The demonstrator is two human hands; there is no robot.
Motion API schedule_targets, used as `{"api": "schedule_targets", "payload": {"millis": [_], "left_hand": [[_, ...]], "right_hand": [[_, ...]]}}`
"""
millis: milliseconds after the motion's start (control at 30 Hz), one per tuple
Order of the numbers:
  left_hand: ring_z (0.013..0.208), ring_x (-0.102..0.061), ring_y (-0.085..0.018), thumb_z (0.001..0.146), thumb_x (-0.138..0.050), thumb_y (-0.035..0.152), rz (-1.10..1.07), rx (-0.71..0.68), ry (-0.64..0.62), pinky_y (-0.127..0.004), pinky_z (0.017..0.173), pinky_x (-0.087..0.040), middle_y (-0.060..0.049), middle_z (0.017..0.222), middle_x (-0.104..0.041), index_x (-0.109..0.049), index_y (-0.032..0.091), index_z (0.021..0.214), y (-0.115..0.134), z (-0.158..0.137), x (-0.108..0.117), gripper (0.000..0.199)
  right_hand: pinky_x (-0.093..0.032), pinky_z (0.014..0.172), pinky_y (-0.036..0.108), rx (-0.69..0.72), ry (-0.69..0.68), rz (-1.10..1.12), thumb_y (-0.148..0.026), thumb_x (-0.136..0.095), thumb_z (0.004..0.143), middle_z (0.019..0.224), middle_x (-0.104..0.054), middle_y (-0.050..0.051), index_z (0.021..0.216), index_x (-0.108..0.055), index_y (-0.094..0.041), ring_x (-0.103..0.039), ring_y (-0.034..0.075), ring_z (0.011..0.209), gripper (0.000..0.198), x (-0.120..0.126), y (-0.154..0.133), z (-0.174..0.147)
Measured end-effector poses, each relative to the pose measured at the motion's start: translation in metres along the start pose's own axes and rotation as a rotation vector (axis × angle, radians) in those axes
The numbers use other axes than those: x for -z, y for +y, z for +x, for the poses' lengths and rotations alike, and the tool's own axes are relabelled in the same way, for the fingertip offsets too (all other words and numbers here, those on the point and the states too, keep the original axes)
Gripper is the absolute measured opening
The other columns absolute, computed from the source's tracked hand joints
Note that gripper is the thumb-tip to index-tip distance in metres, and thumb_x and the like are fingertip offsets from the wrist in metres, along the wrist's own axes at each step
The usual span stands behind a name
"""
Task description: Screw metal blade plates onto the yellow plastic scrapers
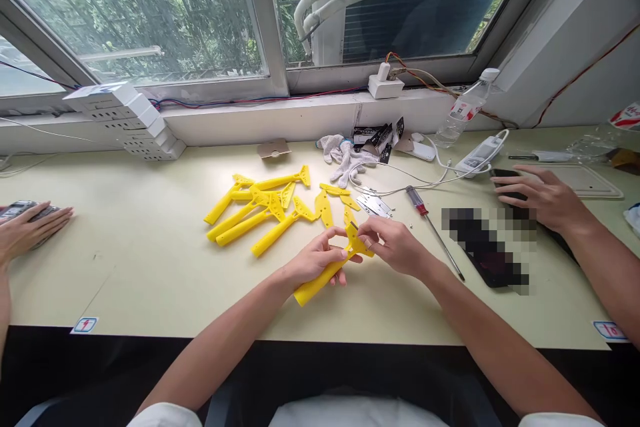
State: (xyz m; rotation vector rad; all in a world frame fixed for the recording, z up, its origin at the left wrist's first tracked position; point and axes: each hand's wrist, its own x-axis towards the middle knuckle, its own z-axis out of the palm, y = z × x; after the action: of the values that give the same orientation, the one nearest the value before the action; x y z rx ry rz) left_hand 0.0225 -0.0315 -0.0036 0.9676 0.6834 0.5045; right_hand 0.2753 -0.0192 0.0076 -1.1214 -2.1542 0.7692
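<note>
Left of the screwdriver [434, 230], the left hand [317, 257] grips a yellow scraper [320, 281] by the handle, seemingly steadying it while the right hand [395, 247] pinches its head. Metal plates [374, 204] lie near the screwdriver, probably for reach.

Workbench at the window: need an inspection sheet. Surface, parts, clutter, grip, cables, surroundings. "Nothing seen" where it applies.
Surface: pale tabletop; numbered labels at front edge, left and right.
Parts: overlapping yellow handles; loose flat yellow pieces; thin metal plates; screwdriver to their right.
Clutter: gloves, black packets, plastic bottle towards the back.
Grip: left hand closed round one yellow handle; right hand fingers at its forked head.
Cables: white cable loops across the tabletop beside a white power strip; red and blue wires run along the sill.
Surroundings: window with foliage outside; co-workers' hands at far left and right.
</note>
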Motion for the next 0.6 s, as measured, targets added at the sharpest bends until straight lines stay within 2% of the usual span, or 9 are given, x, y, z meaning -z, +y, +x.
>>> {"api": "schedule_targets", "payload": {"millis": [600], "left_hand": [[0.063,-0.074,-0.015,0.093,-0.080,0.054,0.032,0.008,-0.009,-0.024,0.058,-0.051,-0.021,0.130,-0.076,-0.048,0.025,0.131,-0.0026,-0.0005,0.0042,0.058]], "right_hand": [[-0.052,0.076,0.038,0.057,0.038,-0.046,-0.031,-0.052,0.107,0.098,-0.071,0.008,0.099,-0.065,-0.026,-0.066,0.023,0.086,0.017,-0.0115,-0.0050,0.0005]]}}
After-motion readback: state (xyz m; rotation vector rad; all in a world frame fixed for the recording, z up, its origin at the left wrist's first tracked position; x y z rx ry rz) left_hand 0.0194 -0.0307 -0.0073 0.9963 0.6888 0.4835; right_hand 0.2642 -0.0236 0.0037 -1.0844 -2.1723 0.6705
